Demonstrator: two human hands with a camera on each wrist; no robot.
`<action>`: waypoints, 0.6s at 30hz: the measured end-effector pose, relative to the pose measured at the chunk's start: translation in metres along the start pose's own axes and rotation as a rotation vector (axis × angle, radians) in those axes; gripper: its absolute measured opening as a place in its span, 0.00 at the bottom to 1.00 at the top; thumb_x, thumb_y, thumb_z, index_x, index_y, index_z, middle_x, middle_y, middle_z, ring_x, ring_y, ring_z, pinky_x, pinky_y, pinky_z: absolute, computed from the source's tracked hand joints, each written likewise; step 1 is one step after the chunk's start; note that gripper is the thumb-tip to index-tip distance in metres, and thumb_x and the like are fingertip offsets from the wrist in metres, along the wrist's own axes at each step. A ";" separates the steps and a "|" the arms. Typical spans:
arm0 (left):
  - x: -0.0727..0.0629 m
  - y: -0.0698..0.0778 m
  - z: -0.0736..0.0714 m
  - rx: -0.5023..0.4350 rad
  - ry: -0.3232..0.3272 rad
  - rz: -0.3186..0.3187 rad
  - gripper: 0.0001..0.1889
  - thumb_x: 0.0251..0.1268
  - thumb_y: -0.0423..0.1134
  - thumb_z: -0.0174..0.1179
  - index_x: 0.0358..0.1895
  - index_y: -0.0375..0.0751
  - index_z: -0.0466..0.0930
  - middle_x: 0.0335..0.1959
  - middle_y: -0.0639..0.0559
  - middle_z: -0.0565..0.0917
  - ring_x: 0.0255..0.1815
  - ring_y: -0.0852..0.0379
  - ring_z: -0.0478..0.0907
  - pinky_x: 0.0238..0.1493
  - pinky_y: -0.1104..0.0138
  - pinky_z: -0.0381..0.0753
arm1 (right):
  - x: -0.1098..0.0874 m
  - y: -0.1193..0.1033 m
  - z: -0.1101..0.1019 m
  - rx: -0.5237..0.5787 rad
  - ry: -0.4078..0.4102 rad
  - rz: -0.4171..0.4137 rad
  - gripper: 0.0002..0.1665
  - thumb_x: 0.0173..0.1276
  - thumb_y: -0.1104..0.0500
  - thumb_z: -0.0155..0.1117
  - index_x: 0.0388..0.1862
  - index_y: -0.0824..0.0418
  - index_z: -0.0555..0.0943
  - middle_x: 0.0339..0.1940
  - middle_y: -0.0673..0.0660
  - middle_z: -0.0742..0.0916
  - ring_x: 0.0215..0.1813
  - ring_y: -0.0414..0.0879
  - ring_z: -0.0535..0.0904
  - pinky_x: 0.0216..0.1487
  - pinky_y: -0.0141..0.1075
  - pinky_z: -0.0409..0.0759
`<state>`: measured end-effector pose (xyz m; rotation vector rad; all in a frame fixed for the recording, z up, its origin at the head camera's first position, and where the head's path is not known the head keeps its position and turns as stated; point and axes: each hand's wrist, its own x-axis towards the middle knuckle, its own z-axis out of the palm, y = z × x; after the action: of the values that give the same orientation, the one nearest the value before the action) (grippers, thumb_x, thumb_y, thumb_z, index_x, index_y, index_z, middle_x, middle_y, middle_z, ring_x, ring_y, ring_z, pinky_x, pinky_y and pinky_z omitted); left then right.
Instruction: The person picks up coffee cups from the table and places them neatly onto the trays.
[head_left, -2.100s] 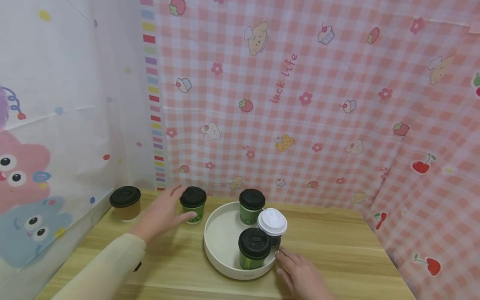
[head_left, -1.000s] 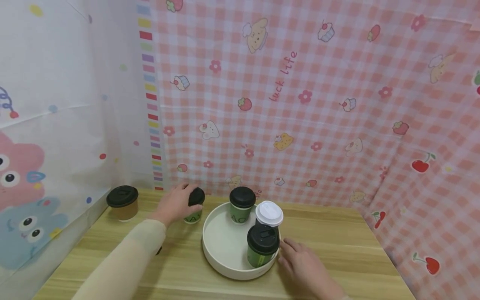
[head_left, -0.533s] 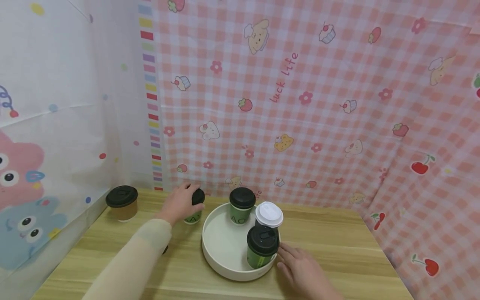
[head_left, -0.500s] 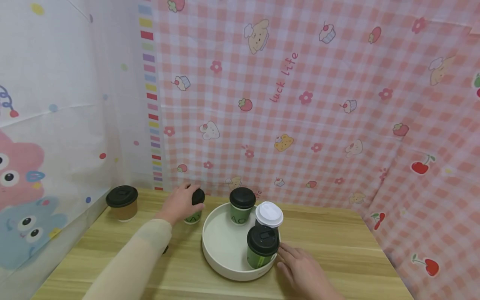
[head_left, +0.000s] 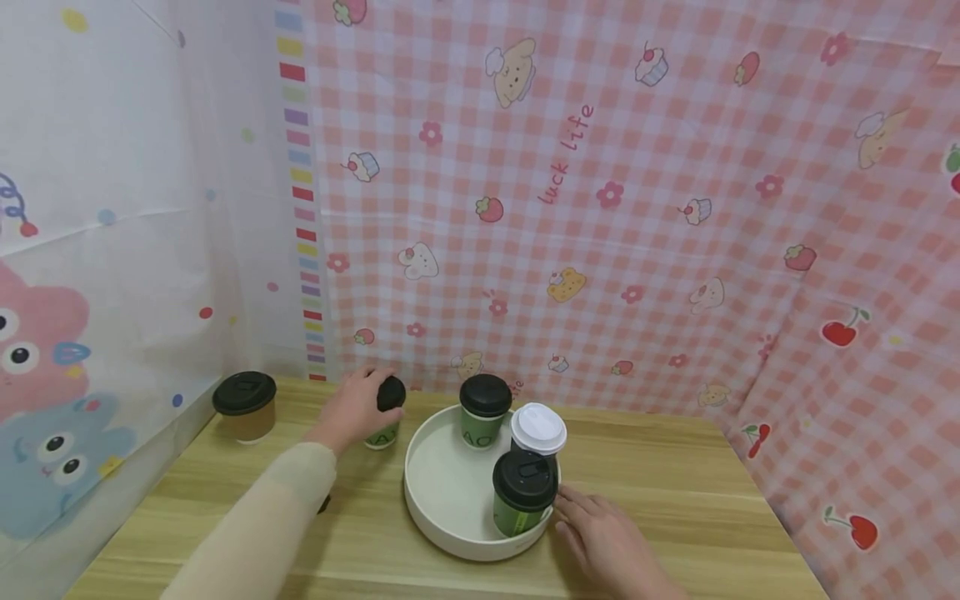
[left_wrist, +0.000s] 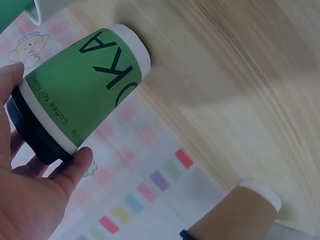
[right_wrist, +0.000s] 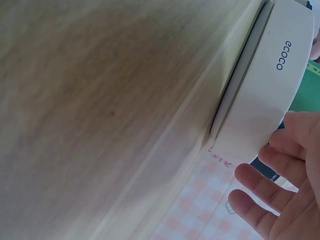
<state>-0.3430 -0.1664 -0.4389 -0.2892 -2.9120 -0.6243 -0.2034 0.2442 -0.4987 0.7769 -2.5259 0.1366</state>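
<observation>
One green cup [left_wrist: 82,85] gripped in left fingers [left_wrist: 76,168]; right fingers [right_wrist: 261,183] spread against tray [right_wrist: 262,95].

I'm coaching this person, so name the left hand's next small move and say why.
Probably lift the green cup slightly: the left hand holds it around its black lid, and it stands on the table outside the white tray, whose left side is bare.

Left hand [head_left: 351,414] grips green cup [head_left: 382,437] near back edge of surface [head_left: 660,483]. Right hand [head_left: 609,540] at right rim of tray [head_left: 446,492]; three lidded cups [head_left: 517,515] inside. Brown cup [head_left: 251,422] upright, back left corner.
</observation>
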 end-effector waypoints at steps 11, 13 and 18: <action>-0.039 -0.008 -0.041 0.065 0.155 0.168 0.39 0.66 0.54 0.75 0.76 0.40 0.75 0.73 0.33 0.77 0.71 0.30 0.76 0.67 0.36 0.80 | 0.000 0.001 0.000 0.013 0.037 -0.023 0.20 0.67 0.58 0.77 0.58 0.54 0.89 0.63 0.54 0.91 0.54 0.49 0.90 0.56 0.48 0.88; -0.048 -0.009 -0.049 0.077 0.157 0.179 0.39 0.66 0.54 0.75 0.76 0.41 0.75 0.73 0.33 0.77 0.70 0.29 0.76 0.66 0.36 0.80 | 0.000 0.000 0.000 0.019 0.027 -0.014 0.20 0.68 0.58 0.76 0.59 0.54 0.89 0.63 0.54 0.91 0.54 0.49 0.90 0.56 0.48 0.88; -0.070 -0.009 -0.065 0.108 0.182 0.194 0.39 0.64 0.54 0.77 0.75 0.41 0.75 0.72 0.35 0.77 0.70 0.29 0.76 0.64 0.35 0.81 | 0.000 0.001 0.001 0.019 0.041 -0.021 0.20 0.68 0.59 0.76 0.58 0.55 0.89 0.62 0.55 0.91 0.53 0.49 0.90 0.56 0.47 0.88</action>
<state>-0.2701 -0.2127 -0.3965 -0.4680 -2.6896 -0.4370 -0.2040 0.2445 -0.4997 0.7998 -2.4807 0.1676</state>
